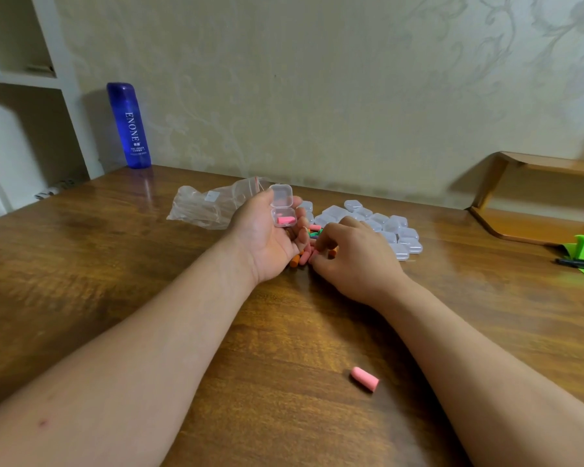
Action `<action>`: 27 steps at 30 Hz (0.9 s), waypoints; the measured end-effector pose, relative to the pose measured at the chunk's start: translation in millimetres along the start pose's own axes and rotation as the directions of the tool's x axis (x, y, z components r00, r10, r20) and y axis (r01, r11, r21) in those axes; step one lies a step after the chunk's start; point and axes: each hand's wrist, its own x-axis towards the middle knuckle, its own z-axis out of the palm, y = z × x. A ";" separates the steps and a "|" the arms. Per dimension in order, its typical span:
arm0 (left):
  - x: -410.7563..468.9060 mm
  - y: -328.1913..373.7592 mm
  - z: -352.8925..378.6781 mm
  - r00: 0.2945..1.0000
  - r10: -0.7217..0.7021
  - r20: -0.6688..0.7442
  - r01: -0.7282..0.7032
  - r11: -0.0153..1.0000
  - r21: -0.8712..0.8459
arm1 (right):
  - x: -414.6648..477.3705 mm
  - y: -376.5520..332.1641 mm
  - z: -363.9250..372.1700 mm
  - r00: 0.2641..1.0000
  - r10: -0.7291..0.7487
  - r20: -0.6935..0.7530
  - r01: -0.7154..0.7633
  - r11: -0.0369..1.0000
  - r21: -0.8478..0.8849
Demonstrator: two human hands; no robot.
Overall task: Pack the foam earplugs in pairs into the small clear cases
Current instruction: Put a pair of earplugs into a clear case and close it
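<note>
The small clear case [283,210] is open, with one pink earplug [286,220] inside. The left hand [267,237] holds it just above the counter [115,264], fingers curled round it. The right hand [354,254] bends its fingers into the earplug pile [309,242]; I cannot tell if they pinch one. Next, I think, a second pink one must go in.
</note>
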 end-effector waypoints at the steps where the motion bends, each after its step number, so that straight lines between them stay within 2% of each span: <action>1: 0.6 0.0 -0.6 1.000 -0.001 0.001 0.001 1.000 0.001 | -0.1 -0.4 -0.9 1.000 0.000 0.010 0.000 1.000 0.021; 5: -0.4 -0.2 -1.1 1.000 0.000 0.003 0.000 1.000 0.013 | -0.4 -0.1 -6.0 0.998 0.040 -0.042 -0.031 0.979 0.202; 9: -2.4 -3.1 0.6 1.000 -0.013 0.018 0.012 0.998 0.062 | -2.5 -0.3 -10.2 0.983 0.133 -0.128 -0.065 0.899 0.433; 13: -0.5 -8.5 -0.1 0.999 -0.040 0.034 0.036 0.993 0.113 | -4.3 -4.2 -18.0 0.967 0.142 -0.210 -0.001 0.830 0.557; 16: -1.0 -12.9 1.1 0.995 -0.061 0.077 0.049 0.987 0.154 | -4.2 -7.1 -19.5 0.951 0.152 -0.269 0.039 0.805 0.592; 20: -3.8 -16.6 5.1 0.989 -0.071 0.126 0.048 0.983 0.175 | -2.1 -9.5 -12.6 0.954 0.128 -0.270 0.066 0.792 0.608; 27: -13.3 -19.8 8.8 0.977 -0.110 0.183 0.070 0.975 0.211 | -1.4 -12.1 -6.6 0.965 0.084 -0.248 0.067 0.836 0.545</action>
